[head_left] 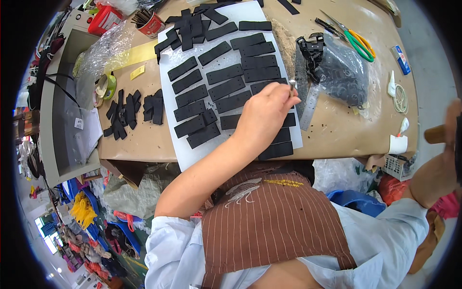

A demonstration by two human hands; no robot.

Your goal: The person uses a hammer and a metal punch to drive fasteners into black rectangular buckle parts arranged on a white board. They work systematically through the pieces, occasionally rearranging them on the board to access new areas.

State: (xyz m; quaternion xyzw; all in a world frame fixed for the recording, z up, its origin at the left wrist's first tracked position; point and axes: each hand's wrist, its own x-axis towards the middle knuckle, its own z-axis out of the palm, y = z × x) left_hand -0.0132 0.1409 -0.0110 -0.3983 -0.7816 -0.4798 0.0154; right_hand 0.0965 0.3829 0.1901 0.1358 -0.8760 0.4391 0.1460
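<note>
My left hand point(270, 111) is closed around a short metal rod, likely a hole punch point(292, 85), held upright over the right side of a white board point(180, 153). Rows of flat black strips point(233, 88) lie on that board, several with small holes near their ends. Small black crumbs are scattered between them. Raised at the far right rim, my right hand point(435, 173) grips a tool with a wooden handle point(434, 135). The rest of that tool is dark or cut off by the picture's edge.
Beyond the board's right edge lie a steel ruler point(310, 108), a clear bag of black parts point(344, 72) and scissors point(353, 41). More black strips point(126, 113) sit left. A red tin point(150, 25) and green tape roll point(106, 86) stand near the grey tray point(60, 144).
</note>
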